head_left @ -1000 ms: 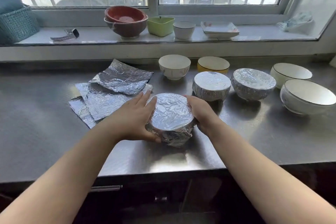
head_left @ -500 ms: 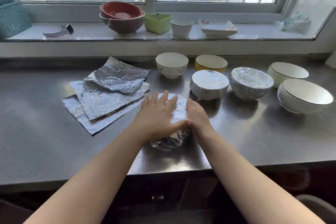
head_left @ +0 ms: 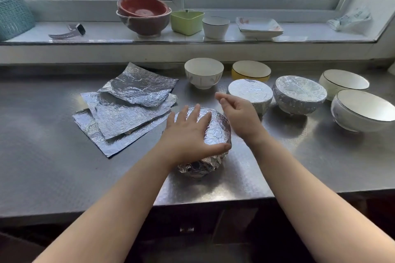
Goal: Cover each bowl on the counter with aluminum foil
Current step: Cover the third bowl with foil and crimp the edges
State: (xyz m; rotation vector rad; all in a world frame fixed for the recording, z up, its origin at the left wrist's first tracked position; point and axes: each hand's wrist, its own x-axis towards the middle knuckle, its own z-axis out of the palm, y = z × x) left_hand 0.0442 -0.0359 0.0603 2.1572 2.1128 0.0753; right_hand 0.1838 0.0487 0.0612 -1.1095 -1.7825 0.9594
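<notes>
From the head camera, the person's left hand [head_left: 188, 134] lies flat on top of the foil-wrapped bowl [head_left: 213, 139] near the front of the steel counter [head_left: 53, 177]. Its fingers are spread and nearly straight across the foil lid, and the thumb reaches along the near rim of the bowl, touching the foil there. It presses rather than clutches; nothing is pinched in it.

The right hand [head_left: 239, 113] is lifted just off the right side of the same bowl, fingers loosely bent and slightly apart, holding nothing. I cannot tell whether the heel of that hand brushes the foil or hangs just clear of it.

To the left of the bowl, a loose stack of foil sheets [head_left: 128, 113] lies on the counter, crumpled and overlapping, the top one [head_left: 141, 89] set furthest back. Behind the right hand sit two more bowls already wrapped in foil, one [head_left: 250, 92] partly hidden by the hand and another [head_left: 299, 96] just beside it to the right. Four bowls stand uncovered: a white one [head_left: 204, 72] at the back, a yellow one [head_left: 251, 70] next to it, and two white ones [head_left: 344, 83] [head_left: 363, 111] at the far right.

On the windowsill [head_left: 106, 32] stand stacked red bowls [head_left: 144, 15], a green container [head_left: 187, 21], a white cup [head_left: 215, 26] and a square dish [head_left: 259, 26].
</notes>
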